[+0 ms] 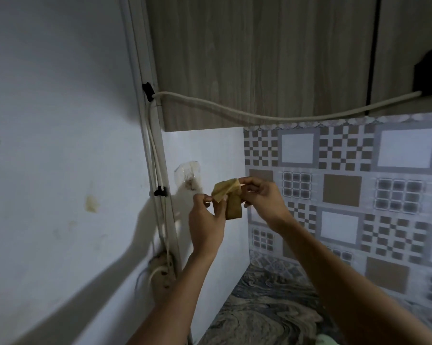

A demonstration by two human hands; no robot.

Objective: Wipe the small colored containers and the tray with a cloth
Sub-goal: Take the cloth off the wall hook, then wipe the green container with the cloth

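Head view: tan cloth (231, 207), seemingly soft, light and limp, held up above the counter (272, 307), left hand (205, 220) pinching its lower edge, right hand (262, 197) pinching its top corner; probably handles best bunched.

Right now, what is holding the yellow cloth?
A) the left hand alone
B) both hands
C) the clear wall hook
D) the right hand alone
B: the left hand and the right hand each pinch the yellow cloth, which is apart from the clear wall hook.
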